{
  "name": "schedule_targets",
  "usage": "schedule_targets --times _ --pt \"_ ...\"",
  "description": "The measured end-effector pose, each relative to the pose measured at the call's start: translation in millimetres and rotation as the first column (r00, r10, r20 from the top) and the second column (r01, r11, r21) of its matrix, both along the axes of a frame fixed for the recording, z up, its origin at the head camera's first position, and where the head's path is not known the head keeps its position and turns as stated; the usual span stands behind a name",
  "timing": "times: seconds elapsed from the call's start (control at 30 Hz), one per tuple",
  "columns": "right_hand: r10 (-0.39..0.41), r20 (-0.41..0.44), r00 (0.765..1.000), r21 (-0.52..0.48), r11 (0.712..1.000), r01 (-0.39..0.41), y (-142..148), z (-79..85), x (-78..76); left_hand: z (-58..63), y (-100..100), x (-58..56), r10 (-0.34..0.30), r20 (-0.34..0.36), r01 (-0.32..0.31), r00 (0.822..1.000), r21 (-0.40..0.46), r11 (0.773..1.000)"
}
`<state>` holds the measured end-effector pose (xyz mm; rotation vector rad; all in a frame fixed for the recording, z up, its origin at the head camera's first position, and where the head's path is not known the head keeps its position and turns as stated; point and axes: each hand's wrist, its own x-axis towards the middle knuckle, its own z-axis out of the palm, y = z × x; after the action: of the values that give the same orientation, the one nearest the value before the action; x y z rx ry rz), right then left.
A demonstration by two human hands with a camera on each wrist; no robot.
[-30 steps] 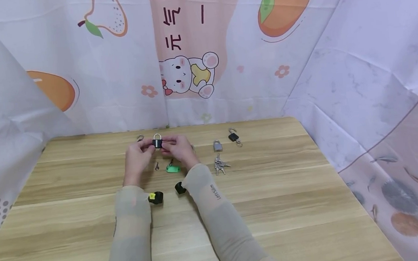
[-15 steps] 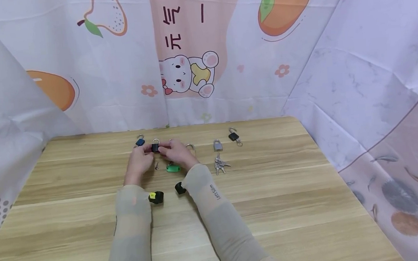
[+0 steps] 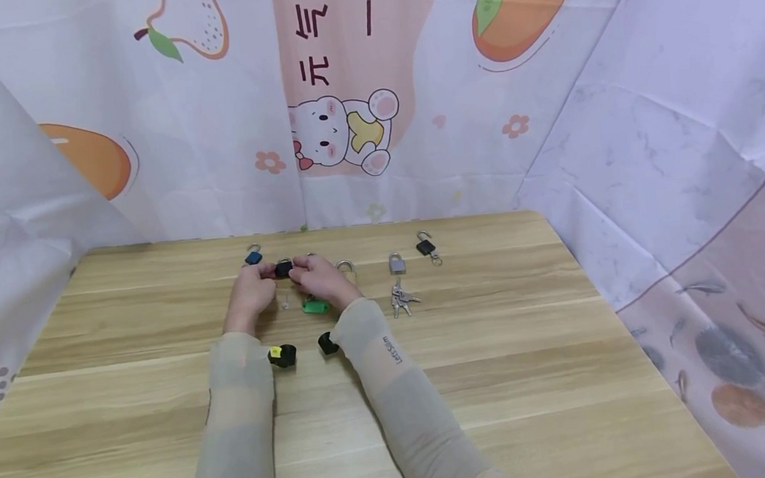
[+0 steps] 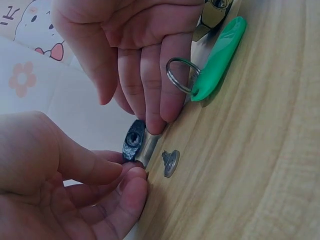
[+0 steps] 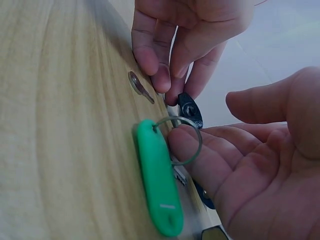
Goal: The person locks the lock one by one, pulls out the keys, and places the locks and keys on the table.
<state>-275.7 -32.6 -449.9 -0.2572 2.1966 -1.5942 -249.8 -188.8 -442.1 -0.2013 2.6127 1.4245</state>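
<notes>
A small black padlock point(image 3: 283, 269) lies between the two hands near the back of the table, its keyhole end showing in both wrist views. My left hand point(image 3: 251, 289) has its fingers at the padlock's left side, the thumb held apart from it. On the opposite side, the right hand point(image 3: 324, 278) touches the padlock with nearly straight fingertips, its thumb raised clear. In the left wrist view a small key point(image 4: 171, 164) lies on the wood just in front of the padlock. Beside the right hand's fingers sits a green key tag point(image 5: 160, 180) with a metal ring.
A blue padlock point(image 3: 253, 257) with a raised shackle is left of the hands. Behind the right wrist, a brass padlock point(image 3: 349, 275) is partly hidden. Farther right are a silver padlock point(image 3: 397, 264), a bunch of keys point(image 3: 401, 300) and a black open padlock point(image 3: 426, 248). A curtain hangs behind.
The black padlock has come down from a raised, upright position to lie on the table. Both hands lowered with it, and their grip has loosened.
</notes>
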Motion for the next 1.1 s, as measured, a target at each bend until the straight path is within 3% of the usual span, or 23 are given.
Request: schedule_targets --times 0.2,0.6,0.77,0.93,1.03,1.1 --pt "0.024 -0.001 1.000 0.032 0.999 -0.023 0 1.5 -0.7 -1.0 -1 -2.1 0.001 -0.001 -0.001 1.000 -0.014 1.000" --pt "-0.014 -0.001 1.000 0.019 1.000 0.014 0 1.2 -1.4 2.8 -2 2.4 -0.002 0.002 0.002 1.000 -0.009 1.000" --pt "-0.051 -0.028 0.998 0.018 0.999 0.051 2 2.5 0.0 2.8 -6 1.5 0.007 -0.069 -0.011 0.998 -0.061 0.998" --pt "-0.077 0.028 0.997 -0.117 0.990 0.079 1 6.1 1.6 6.6 -17 1.8 0.097 -0.161 -0.108 0.982 -0.057 0.993" --pt "-0.065 0.106 0.992 -0.250 0.964 0.090 -4 7.6 0.7 7.4 -24 0.0 0.135 -0.156 -0.144 0.979 -0.048 0.988" --pt "-0.046 0.160 0.986 -0.334 0.938 0.098 -7 8.4 -0.5 6.6 -28 -2.4 0.127 -0.136 -0.135 0.983 -0.050 0.990"
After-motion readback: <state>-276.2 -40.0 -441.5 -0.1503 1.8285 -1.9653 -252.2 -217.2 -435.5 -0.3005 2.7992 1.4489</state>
